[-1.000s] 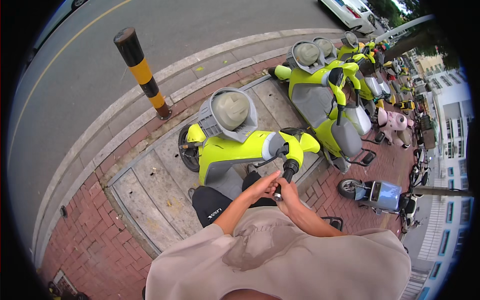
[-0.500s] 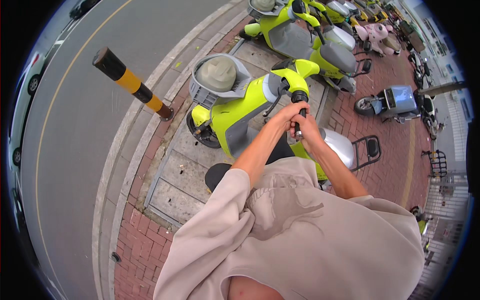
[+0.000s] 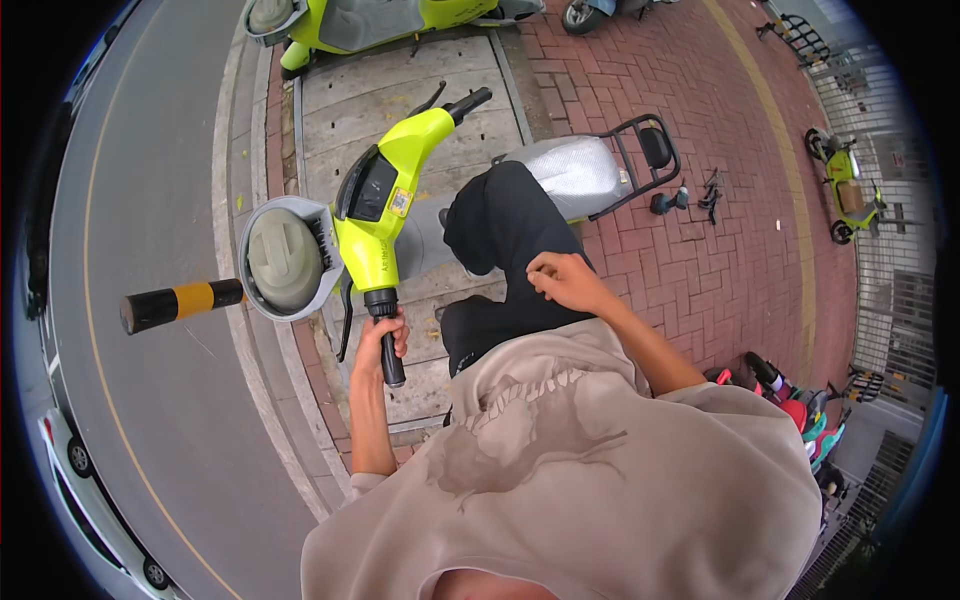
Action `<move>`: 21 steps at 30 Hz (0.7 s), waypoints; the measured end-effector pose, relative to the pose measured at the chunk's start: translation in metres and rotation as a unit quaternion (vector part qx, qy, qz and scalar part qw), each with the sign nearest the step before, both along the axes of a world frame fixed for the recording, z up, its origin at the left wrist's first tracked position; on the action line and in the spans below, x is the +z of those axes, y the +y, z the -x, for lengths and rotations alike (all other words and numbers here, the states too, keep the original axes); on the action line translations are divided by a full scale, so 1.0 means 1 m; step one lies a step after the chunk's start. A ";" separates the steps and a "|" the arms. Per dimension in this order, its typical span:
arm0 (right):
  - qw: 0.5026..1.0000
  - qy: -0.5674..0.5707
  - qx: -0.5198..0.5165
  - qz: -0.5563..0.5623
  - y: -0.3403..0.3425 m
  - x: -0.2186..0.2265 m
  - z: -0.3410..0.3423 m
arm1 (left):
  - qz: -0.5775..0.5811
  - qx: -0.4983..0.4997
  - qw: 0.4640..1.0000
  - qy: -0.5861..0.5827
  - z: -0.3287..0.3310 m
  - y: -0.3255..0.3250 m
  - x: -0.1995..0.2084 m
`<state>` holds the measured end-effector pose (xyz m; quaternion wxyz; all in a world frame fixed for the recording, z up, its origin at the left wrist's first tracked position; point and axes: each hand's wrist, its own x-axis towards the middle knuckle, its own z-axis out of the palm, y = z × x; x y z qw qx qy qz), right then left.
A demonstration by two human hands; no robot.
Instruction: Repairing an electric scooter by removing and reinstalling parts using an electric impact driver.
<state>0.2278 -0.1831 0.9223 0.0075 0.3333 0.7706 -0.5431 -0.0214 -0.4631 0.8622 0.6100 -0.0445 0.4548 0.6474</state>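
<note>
At the lower middle of the view, a beige shirt (image 3: 560, 470) fills the foreground, with dark trousers (image 3: 525, 235) directly beyond it. The left hand (image 3: 381, 345) is clamped around the near grip (image 3: 393, 370) of a yellow-green scooter (image 3: 372, 258); the black end of the grip projects past the hand. The brake lever (image 3: 346, 325) runs beside the grip. The right hand (image 3: 568, 284) is positioned over the trousers, well apart from the left hand, with its fingers curled; the palm is hidden, so whether it encloses anything cannot be told.

The scooter stands across the person's front. A dark display (image 3: 370, 190) is mounted between the two grips; the far grip (image 3: 470, 103) points away from the person. At the scooter's front, on the left, a grey helmet (image 3: 284, 260) sits in a grey basket (image 3: 325, 212). A silver seat (image 3: 575, 175) and a black rear rack (image 3: 676, 172) extend to the right, over red brick paving (image 3: 730, 280). Left of the basket is a black-and-yellow bollard (image 3: 193, 298). A second yellow-green scooter (image 3: 445, 12) is parked at the upper edge.
</note>
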 end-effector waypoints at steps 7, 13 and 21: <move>0.974 -0.087 -0.095 -0.185 0.141 -0.079 -0.101 | 0.091 -0.028 0.990 0.108 -0.033 -0.049 0.001; 0.896 -0.175 -0.173 -0.370 0.246 -0.108 -0.187 | 0.164 -0.012 0.974 0.157 -0.057 -0.050 0.007; 0.865 -0.117 -0.333 -0.357 0.375 -0.163 -0.276 | 0.302 0.030 0.925 0.229 -0.092 -0.003 0.004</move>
